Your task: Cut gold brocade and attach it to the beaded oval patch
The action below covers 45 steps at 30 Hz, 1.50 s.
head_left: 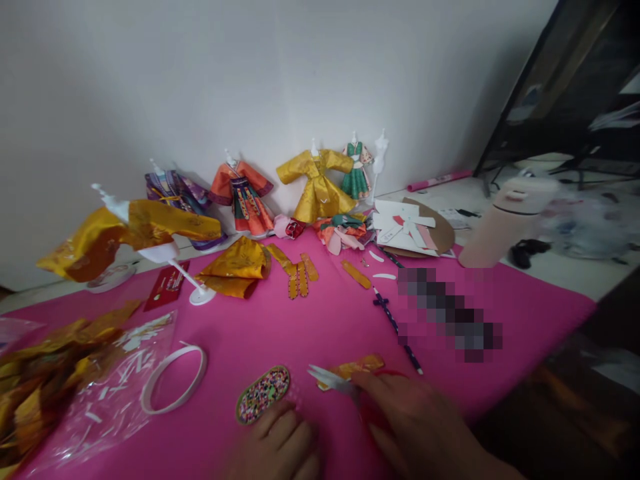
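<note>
My right hand (405,420) is wrapped round the red handles of a pair of scissors (333,380), whose silver blades point left and stand slightly apart. Under and behind the blades lies a strip of yellow-orange fabric (367,364). My left hand (287,443), blurred, has its fingers curled at the lower edge of an oval piece (264,393) covered in multicoloured beads; whether it grips anything is hidden. Small yellow fabric pieces (299,277) lie farther back on the pink cloth (310,327).
Dressed doll mannequins (317,183) stand along the wall. A white ring (150,393), a clear bag (120,393) and yellow scraps (30,393) lie left. A patterned pencil (400,333) and pale bottle (500,213) are on the right. A tilted stand (187,277) holds yellow clothing.
</note>
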Available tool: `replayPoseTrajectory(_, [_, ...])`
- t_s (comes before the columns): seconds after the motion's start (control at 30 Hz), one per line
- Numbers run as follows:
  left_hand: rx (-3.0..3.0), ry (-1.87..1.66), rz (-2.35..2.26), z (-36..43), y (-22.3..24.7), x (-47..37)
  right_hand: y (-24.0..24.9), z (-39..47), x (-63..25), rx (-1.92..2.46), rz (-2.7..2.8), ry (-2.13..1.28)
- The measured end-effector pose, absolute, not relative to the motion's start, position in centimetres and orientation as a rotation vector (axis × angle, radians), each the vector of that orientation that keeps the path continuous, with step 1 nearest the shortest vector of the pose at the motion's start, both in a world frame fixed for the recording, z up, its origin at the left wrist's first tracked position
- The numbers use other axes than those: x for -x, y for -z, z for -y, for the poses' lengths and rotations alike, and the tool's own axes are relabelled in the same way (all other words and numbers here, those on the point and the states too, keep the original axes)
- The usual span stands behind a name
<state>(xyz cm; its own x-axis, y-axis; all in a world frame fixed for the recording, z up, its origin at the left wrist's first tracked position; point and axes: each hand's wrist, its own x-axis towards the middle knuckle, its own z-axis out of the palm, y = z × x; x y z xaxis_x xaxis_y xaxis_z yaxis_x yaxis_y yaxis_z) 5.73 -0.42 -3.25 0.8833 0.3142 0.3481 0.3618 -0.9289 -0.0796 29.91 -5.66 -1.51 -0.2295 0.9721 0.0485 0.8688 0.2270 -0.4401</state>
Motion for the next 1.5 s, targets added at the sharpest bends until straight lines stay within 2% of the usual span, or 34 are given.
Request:
replayPoseTrajectory(0.43, [2.847, 0.428, 0.439, -0.4, 1.0, -4.6, 1.1, 5.5, -29.8, 1.704, 2.127, -0.575])
replayPoseTrajectory(0.57, [2.787, 0.498, 0.563, -1.1, 1.3, -2.0, 0.9, 5.6, -29.8, 1.735, 2.131, -0.539])
replayPoseTrajectory(0.73, [2.774, 0.340, 1.061, -1.7, 2.3, 0.3, 0.5, 5.5, -29.7, 1.791, 2.135, -0.557])
replayPoseTrajectory(0.83, [2.750, 0.409, 1.185, -1.7, 3.3, 0.9, 0.6, 5.6, -29.7, 1.783, 2.127, -0.562])
replayPoseTrajectory(1.5, [2.857, 0.558, 1.294, -1.7, 3.6, -0.5, 0.9, 5.6, -29.6, 1.770, 2.134, -0.543])
